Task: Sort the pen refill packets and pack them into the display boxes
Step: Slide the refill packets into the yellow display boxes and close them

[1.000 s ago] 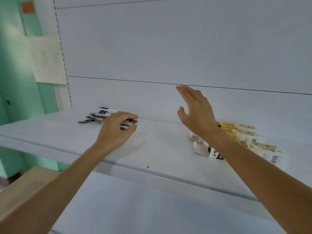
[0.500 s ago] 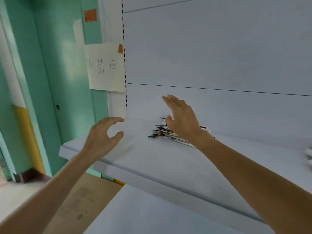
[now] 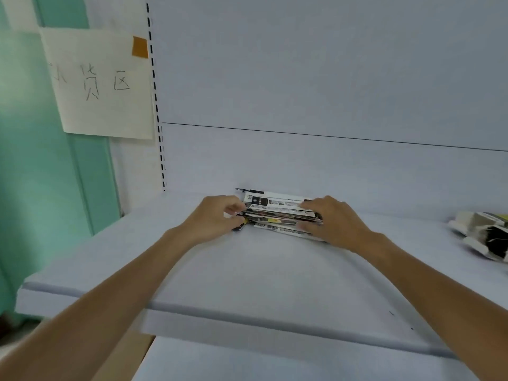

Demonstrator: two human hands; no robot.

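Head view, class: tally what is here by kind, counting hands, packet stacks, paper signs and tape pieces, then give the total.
hands, left hand and right hand: 2
stack of pen refill packets: 1
handwritten paper sign: 1
orange tape piece: 1
Total: 5

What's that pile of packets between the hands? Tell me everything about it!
The pile of packets is a loose stack of long, flat, glossy-looking packets, mostly white and black with small print, plus a bit of yellow low down. It lies flat on the grey shelf near the back wall, with its edges not lined up. The left hand grips its left end, and the right hand grips its right end.
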